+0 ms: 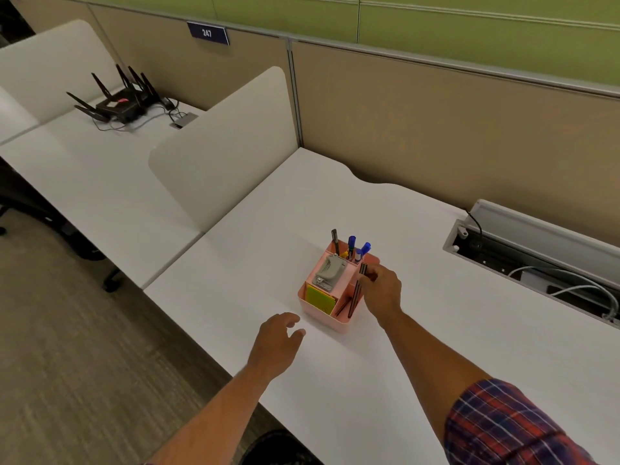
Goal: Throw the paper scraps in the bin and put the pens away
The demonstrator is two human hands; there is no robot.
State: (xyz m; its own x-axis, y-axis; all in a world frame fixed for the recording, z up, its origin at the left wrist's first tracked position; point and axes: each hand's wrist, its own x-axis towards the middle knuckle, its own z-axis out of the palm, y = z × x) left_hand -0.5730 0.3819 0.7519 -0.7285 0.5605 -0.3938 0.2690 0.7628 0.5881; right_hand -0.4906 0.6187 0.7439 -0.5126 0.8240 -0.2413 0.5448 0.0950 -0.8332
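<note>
A pink desk organiser (322, 317) stands in the middle of the white desk (419, 347). Its back compartment holds several pens with blue and black caps (351, 246). A grey hole punch (327, 273) and yellow-green sticky notes (320, 299) fill the left compartments. My right hand (382, 290) is at the organiser's right side, shut on two dark pens (356, 290) whose tips reach down into the front right compartment. My left hand (276, 344) hovers over the desk just in front of the organiser, fingers apart and holding nothing. No paper scraps are in view.
An open cable tray (536, 263) with white cables is sunk into the desk at the right. A beige partition (436, 129) runs along the back and a white divider (221, 156) on the left. A black router (122, 102) sits on the neighbouring desk. Carpet lies below left.
</note>
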